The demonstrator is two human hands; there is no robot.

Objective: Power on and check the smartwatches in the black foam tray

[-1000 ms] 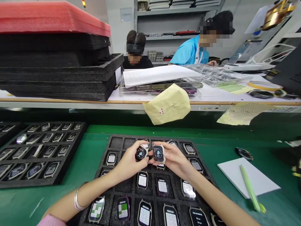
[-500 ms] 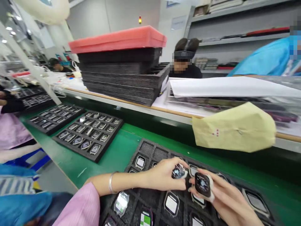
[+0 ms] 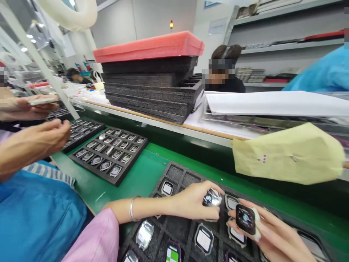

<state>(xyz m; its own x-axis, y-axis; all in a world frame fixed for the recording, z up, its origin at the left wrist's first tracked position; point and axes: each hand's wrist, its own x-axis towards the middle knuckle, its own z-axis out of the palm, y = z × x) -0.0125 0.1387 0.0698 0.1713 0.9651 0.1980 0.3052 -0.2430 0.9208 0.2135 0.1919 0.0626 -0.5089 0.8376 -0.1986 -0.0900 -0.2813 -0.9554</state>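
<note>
One green counter [image 3: 154, 160] stretches below a shelf [image 3: 195, 122] that bears a stack of black foam trays [image 3: 144, 85]. On the counter, the near tray [image 3: 176, 174] is partly filled: several pockets carry seated watches [image 3: 204, 238], some with bright screens, while a couple at its far left corner show only foam. A farther tray [image 3: 134, 157] to the left carries rows of small watches. The left hand [image 3: 191, 202] has its fingers closed round one held watch [image 3: 211, 198]; the right hand [image 3: 274, 225] has its fingers wrapped about a second watch [image 3: 247, 218] — both above the near tray, close together but apart. Judging by this, these two pieces are being handled and not yet laid in pockets — how many others are finished, I cannot tell.
</note>
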